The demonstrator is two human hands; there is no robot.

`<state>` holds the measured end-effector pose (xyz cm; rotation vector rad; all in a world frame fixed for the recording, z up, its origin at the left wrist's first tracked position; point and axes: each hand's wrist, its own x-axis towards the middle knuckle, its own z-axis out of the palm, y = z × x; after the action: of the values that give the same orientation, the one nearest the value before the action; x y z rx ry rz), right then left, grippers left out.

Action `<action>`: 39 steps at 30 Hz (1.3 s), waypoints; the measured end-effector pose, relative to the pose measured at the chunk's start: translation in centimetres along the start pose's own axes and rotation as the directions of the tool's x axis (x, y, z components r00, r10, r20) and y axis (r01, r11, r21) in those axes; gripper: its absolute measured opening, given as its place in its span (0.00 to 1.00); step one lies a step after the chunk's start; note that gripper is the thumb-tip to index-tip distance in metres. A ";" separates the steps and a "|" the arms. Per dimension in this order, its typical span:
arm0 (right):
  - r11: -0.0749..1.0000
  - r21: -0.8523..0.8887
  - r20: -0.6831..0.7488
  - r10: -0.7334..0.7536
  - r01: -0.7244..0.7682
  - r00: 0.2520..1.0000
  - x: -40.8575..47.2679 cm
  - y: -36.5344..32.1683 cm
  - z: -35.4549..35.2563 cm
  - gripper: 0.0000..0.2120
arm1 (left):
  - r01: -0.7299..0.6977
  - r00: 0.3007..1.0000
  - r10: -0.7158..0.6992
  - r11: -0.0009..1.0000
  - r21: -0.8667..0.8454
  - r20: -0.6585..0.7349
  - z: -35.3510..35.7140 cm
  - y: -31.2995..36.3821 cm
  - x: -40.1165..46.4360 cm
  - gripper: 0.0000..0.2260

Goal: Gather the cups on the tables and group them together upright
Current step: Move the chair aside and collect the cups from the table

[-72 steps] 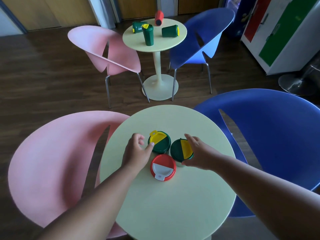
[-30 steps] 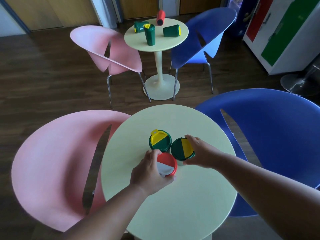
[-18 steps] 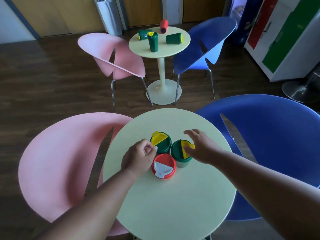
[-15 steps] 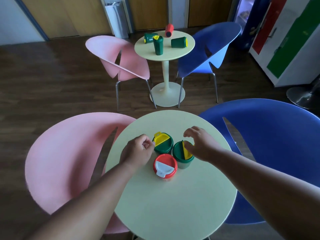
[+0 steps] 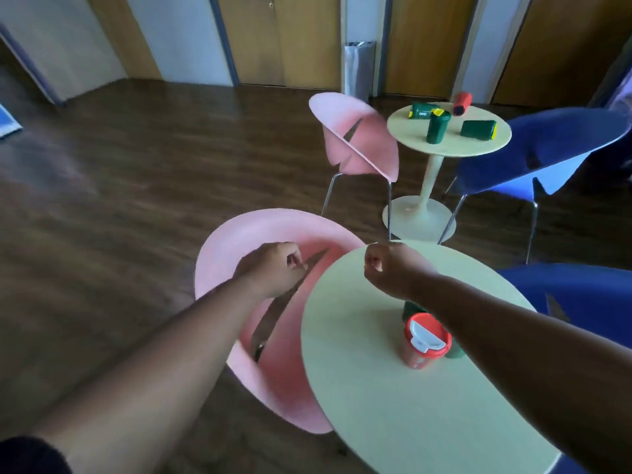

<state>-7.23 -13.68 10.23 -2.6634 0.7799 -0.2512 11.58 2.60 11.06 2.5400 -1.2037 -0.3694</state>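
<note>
Near table (image 5: 393, 405): 1 red cup (image 5: 424, 343) upright, w/ green cups tucked behind my right arm, count unclear. Far table (image 5: 478, 145): 4 cups, 1 green upright (image 5: 435, 128), 2 green on sides (image 5: 421, 111) (image 5: 478, 129), 1 red on its side (image 5: 461, 103). White lettering on one, unreadable. My left hand (image 5: 273, 268) & right hand (image 5: 390, 268) are loosely curled, holding nothing, above the near table's far edge. Wide open floor (image 5: 119, 186) to the left.

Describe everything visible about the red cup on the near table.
The red cup stands upright on the pale yellow near table, toward its right side. It looks like plastic, with a red body and a red lid carrying a white flap. Green cups crowd directly behind it, mostly hidden by the right forearm that passes above. No hand touches it.
</note>
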 end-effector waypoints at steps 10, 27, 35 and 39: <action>0.997 -0.077 0.057 0.024 -0.019 0.998 6.1 -19.1 6.8 0.08 | 0.028 0.999 -0.028 0.999 0.022 -0.015 -9.0 -22.1 -2.7 0.08; 0.991 -0.091 0.156 -0.083 0.098 0.984 19.3 -34.5 11.9 0.10 | 0.091 0.990 -0.077 0.990 0.108 -0.119 -18.0 -37.4 2.8 0.11; 0.976 -0.121 0.254 -0.147 0.182 0.956 31.0 -39.6 13.8 0.12 | 0.101 0.988 -0.099 0.995 0.007 -0.119 -22.0 -44.5 9.5 0.10; 0.982 -0.108 0.300 -0.118 0.156 0.947 36.8 -42.9 16.7 0.10 | 0.058 0.997 -0.051 0.991 0.122 -0.057 -24.1 -49.6 13.4 0.12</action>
<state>48.67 4.56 13.78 -2.7910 0.5337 0.1656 63.29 25.85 13.13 2.6742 -1.1729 -0.2437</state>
